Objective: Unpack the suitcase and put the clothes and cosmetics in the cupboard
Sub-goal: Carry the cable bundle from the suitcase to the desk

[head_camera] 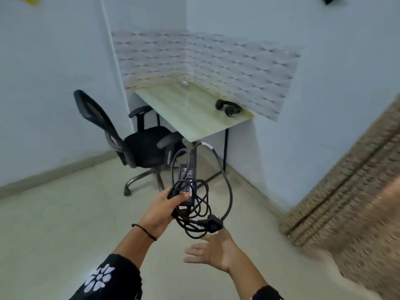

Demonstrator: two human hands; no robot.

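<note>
Left hand, fingers grasping the power adapter at 6 o'clock below the surface, lets its cable hang, so the right hand, fingers released, spreads under the plug; suitcase unseen.

Wooden desk: black headphones lie on its top at 3 o'clock, a small pale object at 12 o'clock. Floor: office chair at the desk's 8 o'clock.
</note>
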